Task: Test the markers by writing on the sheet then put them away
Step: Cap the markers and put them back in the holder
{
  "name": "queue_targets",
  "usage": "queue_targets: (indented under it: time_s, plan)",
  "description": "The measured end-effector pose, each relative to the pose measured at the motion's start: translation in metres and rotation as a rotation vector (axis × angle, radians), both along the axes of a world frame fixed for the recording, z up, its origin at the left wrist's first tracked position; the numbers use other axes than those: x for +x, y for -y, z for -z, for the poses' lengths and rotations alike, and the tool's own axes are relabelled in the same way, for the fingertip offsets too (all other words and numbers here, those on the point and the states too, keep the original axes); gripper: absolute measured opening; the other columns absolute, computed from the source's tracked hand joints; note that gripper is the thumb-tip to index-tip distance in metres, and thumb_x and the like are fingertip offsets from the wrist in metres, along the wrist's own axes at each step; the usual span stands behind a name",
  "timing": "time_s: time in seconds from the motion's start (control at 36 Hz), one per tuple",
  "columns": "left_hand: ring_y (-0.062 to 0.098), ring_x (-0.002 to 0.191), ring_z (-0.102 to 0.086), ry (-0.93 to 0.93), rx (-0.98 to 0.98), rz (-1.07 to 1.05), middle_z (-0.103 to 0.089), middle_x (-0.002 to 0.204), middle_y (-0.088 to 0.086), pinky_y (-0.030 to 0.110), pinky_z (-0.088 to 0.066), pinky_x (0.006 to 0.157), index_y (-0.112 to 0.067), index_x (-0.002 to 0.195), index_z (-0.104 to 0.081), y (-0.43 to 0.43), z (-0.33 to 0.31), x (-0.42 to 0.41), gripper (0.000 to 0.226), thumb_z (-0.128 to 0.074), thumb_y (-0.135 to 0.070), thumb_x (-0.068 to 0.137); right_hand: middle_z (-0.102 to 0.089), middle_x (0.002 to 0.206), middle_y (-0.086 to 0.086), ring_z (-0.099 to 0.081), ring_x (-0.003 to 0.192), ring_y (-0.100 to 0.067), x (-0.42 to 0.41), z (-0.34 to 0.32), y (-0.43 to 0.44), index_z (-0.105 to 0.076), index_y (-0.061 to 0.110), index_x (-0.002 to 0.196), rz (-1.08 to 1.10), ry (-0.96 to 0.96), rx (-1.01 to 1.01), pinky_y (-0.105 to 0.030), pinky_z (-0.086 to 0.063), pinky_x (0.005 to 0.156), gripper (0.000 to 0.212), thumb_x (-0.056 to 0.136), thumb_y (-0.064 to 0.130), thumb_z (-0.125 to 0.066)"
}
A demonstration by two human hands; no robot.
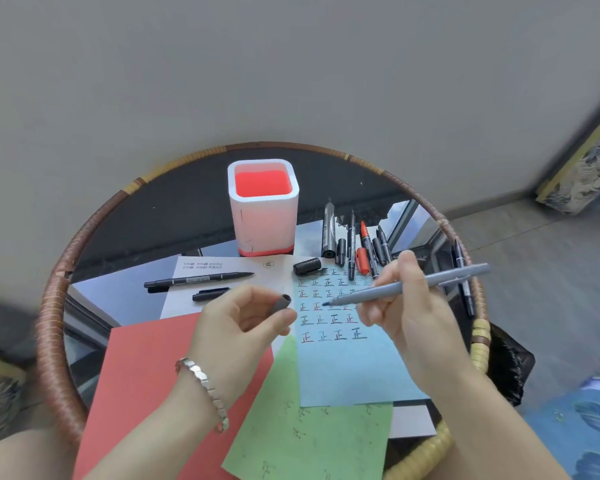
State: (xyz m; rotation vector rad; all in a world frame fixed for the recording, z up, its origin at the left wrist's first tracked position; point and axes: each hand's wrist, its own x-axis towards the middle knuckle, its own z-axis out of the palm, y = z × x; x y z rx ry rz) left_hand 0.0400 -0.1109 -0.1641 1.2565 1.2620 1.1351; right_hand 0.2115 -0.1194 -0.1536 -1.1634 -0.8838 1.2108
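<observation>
My right hand (404, 306) grips a grey marker (430, 282), uncapped, its tip pointing left just above the blue sheet (347, 368), which carries rows of written characters. My left hand (243, 317) pinches the marker's grey cap (282, 304) right next to the tip. Several uncapped markers (352, 244), black and one red, lie beyond the sheet with loose caps (307, 266). Two more black markers (196, 280) rest on white paper at the left. A white pen holder (263, 216) with a red inside stands at the back.
A red sheet (146, 382) and a green sheet (309, 434) overlap at the front of the round glass table with its woven rim (54, 306). One black marker (464, 275) lies by the right rim. Grey wall behind, floor to the right.
</observation>
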Motion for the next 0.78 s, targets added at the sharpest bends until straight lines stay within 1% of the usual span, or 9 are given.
queue_targets:
  time_s: [0.11,0.19,0.25,0.33,0.47,0.56,0.69,0.75,0.78]
  plan:
    - [0.005,0.05,-0.062,-0.002,-0.008,0.014,-0.07,0.059,-0.009,0.01,-0.048,0.053,-0.015,0.069,-0.067,0.003,0.001,-0.004,0.019,-0.072,0.003,0.07,-0.051,0.04,-0.001,-0.051,0.04,-0.012,-0.008,0.003,0.0,-0.052,0.008,0.06,0.047,0.034,-0.002,-0.021,-0.05,0.05,0.034,0.081,0.035,-0.049]
    - [0.008,0.053,-0.062,-0.014,0.0,0.034,-0.071,0.061,-0.006,0.016,-0.052,0.056,-0.023,0.062,-0.07,0.006,0.002,-0.005,0.025,-0.073,0.001,0.069,-0.053,0.04,-0.003,-0.053,0.04,-0.011,-0.014,0.002,0.001,-0.052,0.008,0.062,0.068,0.059,0.039,-0.021,-0.051,0.05,0.032,0.074,0.038,-0.051]
    - [0.01,0.056,-0.063,-0.023,0.0,0.042,-0.071,0.063,-0.006,0.021,-0.053,0.059,-0.027,0.056,-0.071,0.007,0.003,-0.006,0.029,-0.074,-0.001,0.068,-0.055,0.04,-0.003,-0.053,0.041,-0.011,-0.016,0.001,0.002,-0.052,0.009,0.062,0.083,0.094,0.063,-0.021,-0.051,0.052,0.033,0.073,0.039,-0.05]
    - [0.015,0.061,-0.064,-0.029,-0.002,0.04,-0.072,0.066,-0.006,0.025,-0.053,0.063,-0.032,0.056,-0.071,0.008,0.003,-0.007,0.033,-0.074,-0.002,0.068,-0.056,0.04,-0.002,-0.054,0.042,-0.01,-0.016,0.001,0.003,-0.053,0.01,0.061,0.098,0.131,0.083,-0.02,-0.05,0.054,0.033,0.074,0.04,-0.05]
    - [0.021,0.067,-0.065,-0.034,0.003,0.03,-0.072,0.069,-0.008,0.028,-0.053,0.066,-0.035,0.058,-0.071,0.008,0.003,-0.01,0.033,-0.075,-0.004,0.068,-0.056,0.04,0.0,-0.054,0.042,-0.01,-0.016,0.002,0.003,-0.053,0.008,0.062,0.09,0.176,0.102,-0.019,-0.05,0.053,0.034,0.076,0.039,-0.049]
    - [0.017,0.065,-0.065,-0.04,0.019,0.034,-0.072,0.068,-0.01,0.026,-0.053,0.066,-0.038,0.059,-0.071,0.01,0.003,-0.009,0.034,-0.075,-0.005,0.067,-0.056,0.041,0.0,-0.054,0.043,-0.01,-0.017,0.003,0.004,-0.053,0.007,0.063,0.08,0.193,0.105,-0.02,-0.05,0.054,0.034,0.078,0.038,-0.049]
    - [0.007,0.06,-0.061,-0.043,0.036,0.062,-0.072,0.067,-0.011,0.03,-0.052,0.066,-0.039,0.062,-0.072,0.013,0.005,-0.006,0.033,-0.075,-0.007,0.067,-0.058,0.042,-0.003,-0.055,0.042,-0.009,-0.02,0.004,0.005,-0.055,0.007,0.063,0.058,0.195,0.103,-0.018,-0.05,0.053,0.033,0.077,0.037,-0.049]
    - [0.004,0.056,-0.057,-0.05,0.072,0.075,-0.071,0.066,-0.011,0.025,-0.05,0.061,-0.037,0.062,-0.072,0.014,0.006,-0.004,0.03,-0.076,-0.007,0.066,-0.058,0.041,-0.004,-0.055,0.041,-0.01,-0.023,0.004,0.006,-0.054,0.006,0.062,0.035,0.194,0.107,-0.016,-0.048,0.051,0.033,0.077,0.035,-0.05]
    - [0.001,0.055,-0.055,-0.073,0.112,0.079,-0.07,0.065,-0.012,0.02,-0.048,0.057,-0.036,0.062,-0.072,0.014,0.007,-0.002,0.029,-0.077,-0.008,0.066,-0.057,0.04,-0.004,-0.055,0.04,-0.01,-0.025,0.005,0.007,-0.054,0.005,0.062,0.029,0.193,0.111,-0.016,-0.047,0.05,0.033,0.079,0.033,-0.05]
